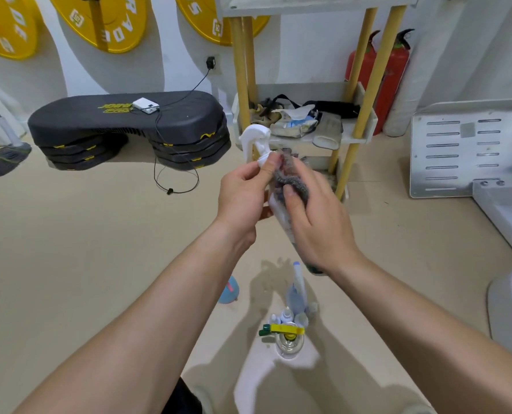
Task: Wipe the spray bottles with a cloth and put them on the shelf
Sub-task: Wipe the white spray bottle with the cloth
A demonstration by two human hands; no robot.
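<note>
While the black step platform lies at far left against the wall, the left hand is clenched on the neck of the spray bottle, thumb and fingers pinching just below its white trigger head. The bottle is held in the air in front of the person, above the floor. Its long axis runs on a slant: head up, away and to the left, base down, nearer the person and to the right, where it slips under the right wrist. The spout seems to face left.

Below it, more bottles stand clustered on the floor.

A grey cloth is pressed to the bottle's upper body just beside the left thumb. The right hand grasps it, fingers curled over it and round the bottle.

The shelf stands beyond the hands and to their right, its lower tray already holding clutter. The right hand is nearer to it, yet the left hand bears the bottle. Placing it would likely mean carrying the bottle forward and rightward and bringing its axis upright. The lower half probably needs wiping first.
</note>
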